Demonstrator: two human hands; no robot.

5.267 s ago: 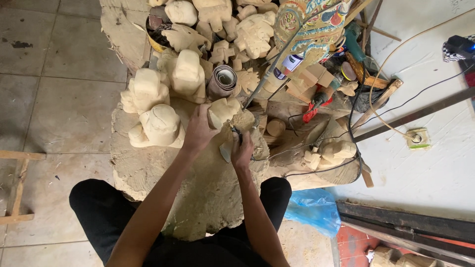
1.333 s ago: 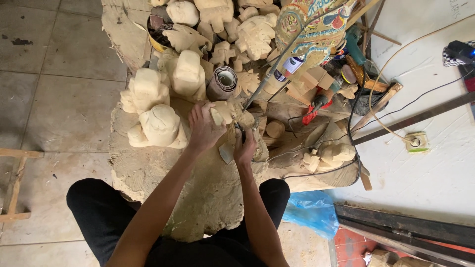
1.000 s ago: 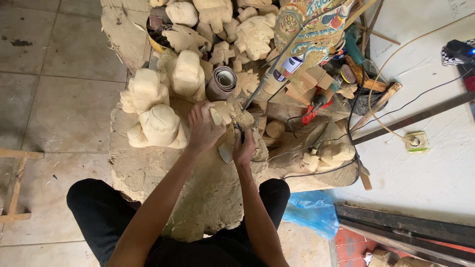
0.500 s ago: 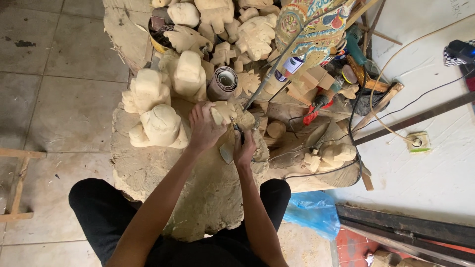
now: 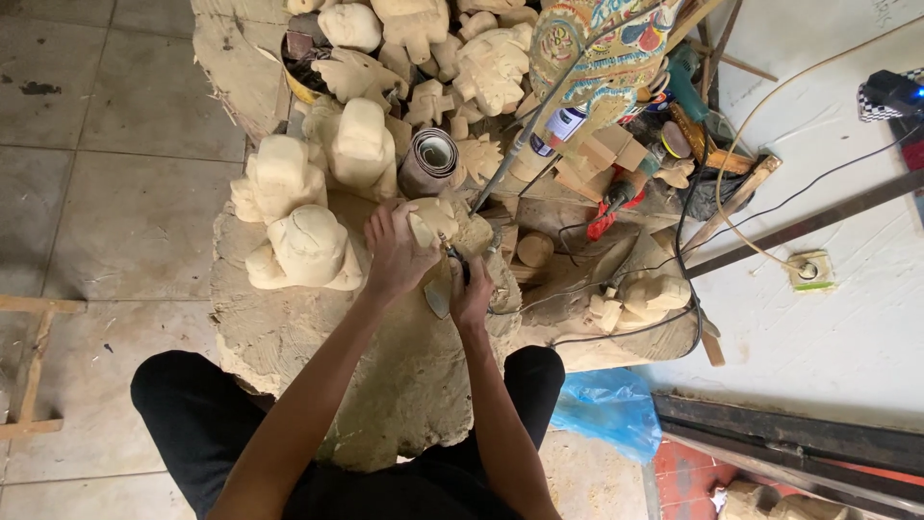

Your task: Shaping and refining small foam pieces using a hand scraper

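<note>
Little has moved since the earlier frames: both hands stay on the same small carving, the right hand only shifting slightly along it.

The left hand (image 5: pixel 393 252) is wrapped around a pale wooden carving (image 5: pixel 438 220), fingers curled over its top, holding it down on the dust-coated bench (image 5: pixel 289 337) just in front of a roll of sandpaper (image 5: pixel 430 159). The right hand (image 5: pixel 472 294) is closed around a slim rotary tool (image 5: pixel 450 262), its tip against the carving; a flexible shaft (image 5: pixel 520 144) runs up and away from it. The piece looks light, stiff and dry, probably brittle at its thin cut edges, so it is best gripped around its thick body. Larger rough figures (image 5: pixel 306 248) stand just to the left.
</note>
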